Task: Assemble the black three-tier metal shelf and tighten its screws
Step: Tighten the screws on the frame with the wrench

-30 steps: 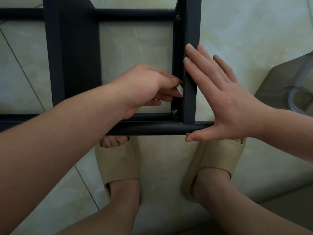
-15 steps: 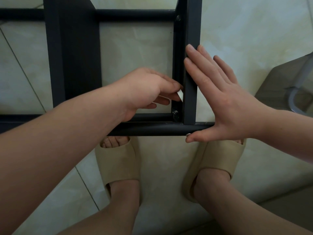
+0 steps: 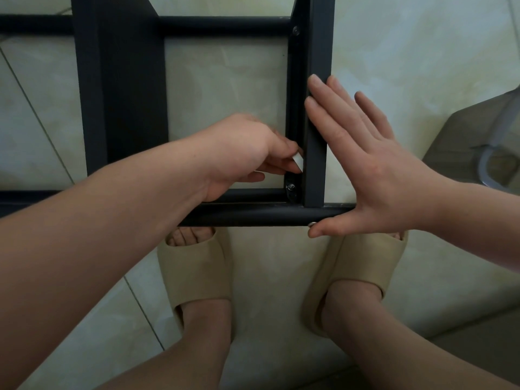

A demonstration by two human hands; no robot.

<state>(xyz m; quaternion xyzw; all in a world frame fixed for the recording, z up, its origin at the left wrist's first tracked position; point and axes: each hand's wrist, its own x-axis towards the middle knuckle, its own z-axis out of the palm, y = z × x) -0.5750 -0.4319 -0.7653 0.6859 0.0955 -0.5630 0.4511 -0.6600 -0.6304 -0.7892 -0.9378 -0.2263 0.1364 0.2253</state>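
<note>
Black shelf frame (image 3: pixel 121 94) fills the upper half, its corner post (image 3: pixel 318 164) running top-to-bottom and meeting a crossbar (image 3: pixel 247 216) that runs left-right mid-picture. Left hand (image 3: pixel 239 153) pinches a small white piece (image 3: pixel 297 162) against the post just above that corner. Right hand (image 3: pixel 374 175) lies flat, fingers straight and slightly apart along the post's right side, thumb under the crossbar by a screw head (image 3: pixel 311 224).

Black shelf frame (image 3: pixel 316 136), beige slippers (image 3: pixel 197 266), pale marbled floor tiles (image 3: pixel 408 52)
</note>
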